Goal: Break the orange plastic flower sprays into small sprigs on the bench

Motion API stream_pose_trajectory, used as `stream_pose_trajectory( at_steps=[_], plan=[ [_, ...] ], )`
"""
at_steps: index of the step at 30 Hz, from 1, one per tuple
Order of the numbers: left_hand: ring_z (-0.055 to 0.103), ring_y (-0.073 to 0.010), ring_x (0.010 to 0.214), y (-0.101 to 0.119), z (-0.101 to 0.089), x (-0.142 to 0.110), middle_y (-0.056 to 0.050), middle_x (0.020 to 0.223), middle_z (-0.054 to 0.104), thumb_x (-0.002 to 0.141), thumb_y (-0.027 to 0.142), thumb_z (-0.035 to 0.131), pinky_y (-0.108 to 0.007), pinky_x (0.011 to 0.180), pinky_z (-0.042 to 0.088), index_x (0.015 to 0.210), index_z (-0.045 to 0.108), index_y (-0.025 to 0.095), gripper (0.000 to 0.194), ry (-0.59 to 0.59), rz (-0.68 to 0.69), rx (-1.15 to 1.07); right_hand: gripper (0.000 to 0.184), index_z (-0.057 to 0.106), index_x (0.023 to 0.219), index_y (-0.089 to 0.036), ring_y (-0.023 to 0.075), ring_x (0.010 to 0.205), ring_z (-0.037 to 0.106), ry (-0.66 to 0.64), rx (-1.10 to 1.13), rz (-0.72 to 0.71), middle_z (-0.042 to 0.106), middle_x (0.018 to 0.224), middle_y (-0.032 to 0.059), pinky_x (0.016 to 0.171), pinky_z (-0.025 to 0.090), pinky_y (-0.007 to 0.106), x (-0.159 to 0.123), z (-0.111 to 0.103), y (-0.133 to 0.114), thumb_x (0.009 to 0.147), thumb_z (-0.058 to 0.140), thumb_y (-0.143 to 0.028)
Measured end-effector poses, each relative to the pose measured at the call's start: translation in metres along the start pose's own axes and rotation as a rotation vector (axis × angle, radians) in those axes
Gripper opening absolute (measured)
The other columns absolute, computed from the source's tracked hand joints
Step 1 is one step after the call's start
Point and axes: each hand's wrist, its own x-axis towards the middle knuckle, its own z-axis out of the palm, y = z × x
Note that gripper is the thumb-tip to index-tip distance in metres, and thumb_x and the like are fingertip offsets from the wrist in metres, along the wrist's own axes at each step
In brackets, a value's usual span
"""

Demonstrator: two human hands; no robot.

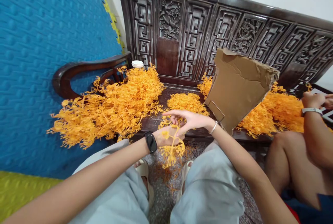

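My left hand (168, 136), with a black watch on the wrist, is closed around an orange plastic flower sprig (171, 152). The branched tips of the sprig hang down over the floor between my knees. Above and partly across it is my right hand (188, 119), with a thin bracelet at the wrist. Its index finger stretches left, other fingers bend, and the thumb points down by the sprig, apart from the fingers. Parts of my left fingers are hidden. Just behind both hands, a low heap of orange pieces (186, 102) lies on the dark wooden bench (151, 124).
A large orange sprig pile (111, 107) covers the bench's left end, near a white-lidded container (137, 64). A cardboard sheet (239, 85) stands upright at right, with more orange sprigs (281, 109) behind it. Another person's hand (312, 99) is far right. Orange bits (171, 175) litter the floor.
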Motion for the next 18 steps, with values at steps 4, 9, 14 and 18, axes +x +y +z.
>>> stream_pose_trajectory(
  at_steps=[4,9,14,18],
  plan=[
    [0.060,-0.0184,0.069,0.011,-0.002,-0.001,-0.003,0.067,0.064,0.068,0.017,0.062,-0.035,0.083,0.047,0.060,0.058,0.023,0.011,-0.298,0.190,0.294,0.023,0.067,0.090,-0.015,0.0120,0.074,0.052,0.170,-0.008,0.068,0.059,0.080,0.0019,0.073,0.043,0.027,0.009,0.009,0.006,0.072,0.067,-0.029],
    [0.047,-0.0237,0.123,0.037,-0.013,0.000,-0.013,0.127,0.056,0.087,0.023,0.044,-0.042,0.104,0.035,0.105,0.060,0.016,0.026,-0.412,0.711,1.036,0.025,0.066,0.073,-0.016,0.0110,0.078,0.057,0.692,0.327,0.123,0.063,0.081,0.0016,0.074,0.046,0.023,0.015,0.003,0.023,0.080,0.055,-0.038],
    [0.036,-0.0240,0.131,0.047,-0.025,-0.007,-0.014,0.138,0.045,0.088,0.013,0.039,-0.043,0.107,0.031,0.129,0.046,0.014,0.042,-0.239,0.779,1.285,0.026,0.062,0.088,-0.019,0.0117,0.073,0.062,0.953,0.782,0.120,0.063,0.088,0.0019,0.065,0.052,0.026,0.003,-0.018,0.032,0.084,0.051,-0.043],
    [0.050,-0.0244,0.115,0.054,-0.031,-0.008,-0.015,0.119,0.059,0.084,0.008,0.036,-0.044,0.098,0.040,0.116,0.056,0.012,0.038,-0.005,0.503,1.090,0.016,0.059,0.087,-0.020,0.0104,0.073,0.062,1.202,0.926,0.021,0.064,0.089,0.0003,0.072,0.055,0.029,-0.005,-0.029,0.030,0.087,0.049,-0.033]
  ],
)
